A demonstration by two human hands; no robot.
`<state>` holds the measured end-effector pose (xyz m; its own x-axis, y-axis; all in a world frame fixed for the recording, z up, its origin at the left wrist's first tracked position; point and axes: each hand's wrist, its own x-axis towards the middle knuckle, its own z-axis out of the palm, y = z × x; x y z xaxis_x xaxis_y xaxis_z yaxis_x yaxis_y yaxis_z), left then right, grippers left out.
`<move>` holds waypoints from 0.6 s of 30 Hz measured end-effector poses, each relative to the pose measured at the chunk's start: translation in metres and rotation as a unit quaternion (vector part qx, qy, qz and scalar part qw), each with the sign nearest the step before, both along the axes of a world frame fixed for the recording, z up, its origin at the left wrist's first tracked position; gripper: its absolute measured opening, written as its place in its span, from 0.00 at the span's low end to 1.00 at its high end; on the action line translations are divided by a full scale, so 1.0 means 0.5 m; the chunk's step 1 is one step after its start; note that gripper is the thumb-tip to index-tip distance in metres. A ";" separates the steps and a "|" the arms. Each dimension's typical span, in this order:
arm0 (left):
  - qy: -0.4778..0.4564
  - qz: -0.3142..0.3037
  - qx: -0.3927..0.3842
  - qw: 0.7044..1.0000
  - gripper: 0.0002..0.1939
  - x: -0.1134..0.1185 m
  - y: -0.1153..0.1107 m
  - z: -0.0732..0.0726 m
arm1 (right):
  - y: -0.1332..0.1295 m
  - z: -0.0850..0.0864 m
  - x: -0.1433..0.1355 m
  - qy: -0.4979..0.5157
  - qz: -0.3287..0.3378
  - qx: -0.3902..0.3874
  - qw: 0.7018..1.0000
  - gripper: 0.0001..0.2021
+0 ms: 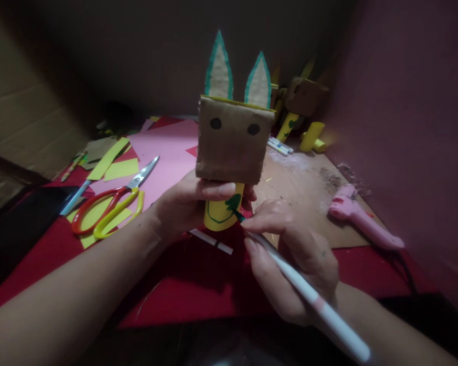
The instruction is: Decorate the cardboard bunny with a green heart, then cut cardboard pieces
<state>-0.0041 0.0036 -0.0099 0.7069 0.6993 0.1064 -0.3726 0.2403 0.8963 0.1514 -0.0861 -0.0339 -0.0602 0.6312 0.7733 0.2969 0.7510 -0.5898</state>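
A cardboard puppet (234, 142) stands upright in front of me, with a box head, two dark round eyes and two pointed pale ears edged in teal. My left hand (187, 201) is wrapped round its yellow tube body (219, 216) just below the head. Green marks show on the tube, a leaf-like shape and a curved line. Pinched in my right hand (290, 254) is a white marker (309, 292), whose dark green tip touches or nearly touches the green shape.
Red-and-yellow scissors (116, 203) lie at the left on yellow scraps and pink paper (160, 147). A pink glue gun (366, 218) rests on the cardboard sheet (305, 203) at the right. Behind are markers (280, 146), another cardboard figure (305, 96) and yellow tubes (312, 136).
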 end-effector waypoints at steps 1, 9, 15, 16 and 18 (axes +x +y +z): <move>-0.002 0.000 0.000 1.000 0.08 0.000 0.000 0.000 | 0.000 0.000 0.000 -0.004 0.002 0.002 1.000 0.12; 0.008 0.009 0.002 1.000 0.09 -0.001 0.000 0.001 | -0.001 -0.003 0.003 0.008 0.004 0.001 1.000 0.12; 0.017 0.014 0.009 1.000 0.09 0.000 -0.001 0.002 | 0.000 -0.002 0.002 0.005 0.019 -0.001 1.000 0.11; 0.018 0.015 0.009 1.000 0.09 0.000 -0.001 0.002 | 0.000 -0.001 0.001 0.007 0.016 -0.002 1.000 0.11; 0.015 0.015 0.008 1.000 0.09 -0.001 0.000 0.001 | 0.001 -0.001 0.001 0.011 0.008 -0.003 1.000 0.12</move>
<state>-0.0047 0.0033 -0.0094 0.6891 0.7183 0.0960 -0.3519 0.2159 0.9108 0.1521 -0.0856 -0.0341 -0.0535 0.6356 0.7702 0.2718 0.7514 -0.6012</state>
